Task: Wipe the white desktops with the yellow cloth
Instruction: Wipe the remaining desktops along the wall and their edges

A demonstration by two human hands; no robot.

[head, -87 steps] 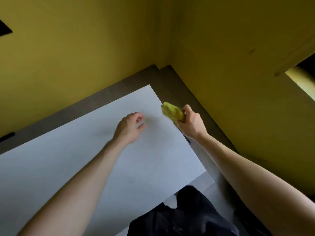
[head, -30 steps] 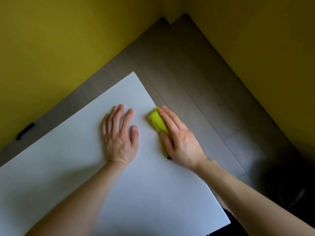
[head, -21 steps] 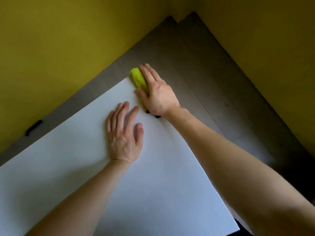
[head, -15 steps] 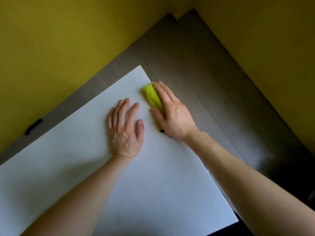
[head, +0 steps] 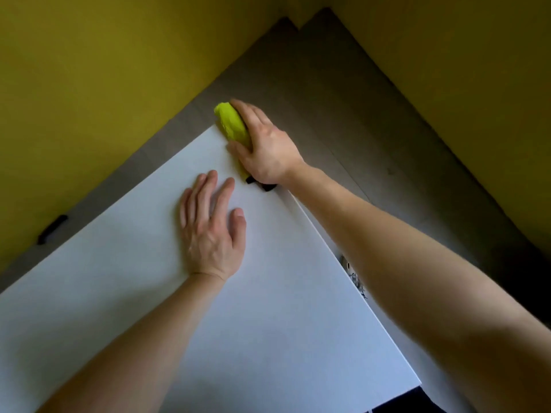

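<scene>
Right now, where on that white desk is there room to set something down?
Free: the wide stretch of desktop left of the left arm, and the near patch between it and the right arm. Crowded: the far corner, where the right hand presses the cloth and the left hand lies flat close by.

So the counter [head: 268,323] sat angled into a room corner, its far corner aimed at where the left wall [head: 104,84] met the right wall [head: 477,70], with floor [head: 357,114] between. The cloth [head: 231,123] lay on that far corner, poking out past it. The right hand [head: 265,147] lay on top, fingers [head: 250,114] along it. The left hand [head: 208,234] rested palm down on the counter, nearer and left of the right one, close but apart. A small bar [head: 52,229] lay on the floor by the left wall's foot.
</scene>
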